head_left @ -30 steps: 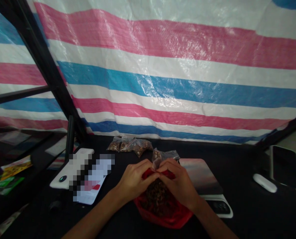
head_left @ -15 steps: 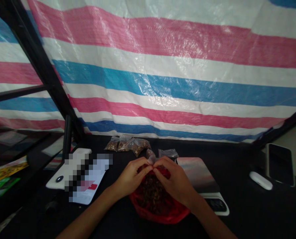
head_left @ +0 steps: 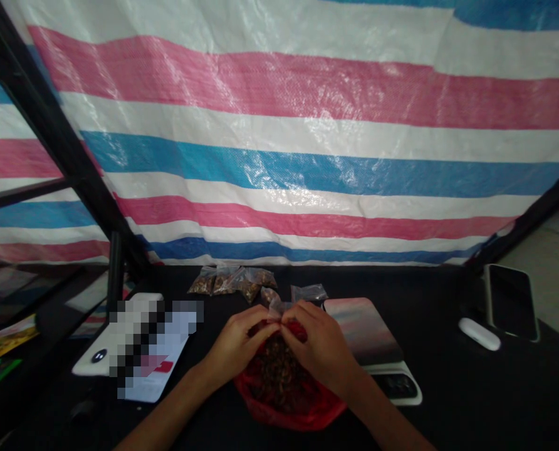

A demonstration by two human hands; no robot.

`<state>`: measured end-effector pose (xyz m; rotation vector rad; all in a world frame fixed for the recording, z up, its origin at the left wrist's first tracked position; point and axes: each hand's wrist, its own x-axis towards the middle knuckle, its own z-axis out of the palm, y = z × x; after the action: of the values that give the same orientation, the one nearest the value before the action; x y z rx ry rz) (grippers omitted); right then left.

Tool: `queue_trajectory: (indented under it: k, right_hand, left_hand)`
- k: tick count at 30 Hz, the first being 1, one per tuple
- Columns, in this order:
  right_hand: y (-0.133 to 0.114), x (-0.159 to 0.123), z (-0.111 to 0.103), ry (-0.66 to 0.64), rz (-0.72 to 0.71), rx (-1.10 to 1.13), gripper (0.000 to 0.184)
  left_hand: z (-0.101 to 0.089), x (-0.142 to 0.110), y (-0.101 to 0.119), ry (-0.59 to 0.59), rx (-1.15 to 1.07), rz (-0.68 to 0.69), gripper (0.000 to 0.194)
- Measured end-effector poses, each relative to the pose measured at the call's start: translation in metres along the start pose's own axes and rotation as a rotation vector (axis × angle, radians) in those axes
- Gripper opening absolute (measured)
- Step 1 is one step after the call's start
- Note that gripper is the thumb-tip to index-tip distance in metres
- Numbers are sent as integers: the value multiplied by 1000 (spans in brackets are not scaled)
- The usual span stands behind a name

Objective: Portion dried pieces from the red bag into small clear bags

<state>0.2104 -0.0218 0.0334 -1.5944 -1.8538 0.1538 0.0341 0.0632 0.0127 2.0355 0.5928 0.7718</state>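
Observation:
My left hand point(head_left: 235, 343) and my right hand point(head_left: 318, 346) meet over a red plastic bag point(head_left: 286, 401) full of dark brown bits on the black table. Both pinch a small clear pouch point(head_left: 276, 305) between thumbs and fingertips just above the red bag. The pouch holds a little of the brown stuff. Behind them lie several filled clear pouches point(head_left: 230, 280) near the tarp, and one empty-looking clear pouch point(head_left: 310, 292).
A flat digital scale point(head_left: 371, 335) sits right of my hands. A white device point(head_left: 108, 347) and blurred paper point(head_left: 155, 351) lie at left. A phone point(head_left: 512, 302) and a white case point(head_left: 479, 333) rest at right. A striped tarp point(head_left: 308, 156) hangs behind; black frame bars point(head_left: 63, 144) stand at left.
The view shifted, so everything slid left and slightly down. My hands stay pinched on the small pouch above the red bag, fingertips drawn closer together.

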Motion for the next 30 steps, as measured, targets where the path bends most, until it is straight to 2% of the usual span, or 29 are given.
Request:
queue_trajectory:
  k: [9, 14, 18, 23, 26, 30]
  right_hand:
    - [-1, -1, -4, -72, 46, 256, 12]
    - [-1, 0, 2, -46, 61, 126, 12]
    - [2, -1, 5, -55, 9, -45, 11]
    - [6, -1, 2, 30, -35, -222, 11]
    - [4, -1, 1, 103, -31, -237, 12]
    - [0, -1, -2, 154, 28, -119, 11]
  left_hand:
    - [-5, -2, 2, -17, 55, 97, 26]
    - [-6, -2, 6, -48, 153, 107, 26]
    - [-4, -3, 9, -22, 276, 85, 23]
    - [0, -5, 7, -26, 376, 124, 21]
    - [0, -4, 7, 12, 407, 177, 21]
    - [-3, -4, 9, 89, 489, 278, 21]
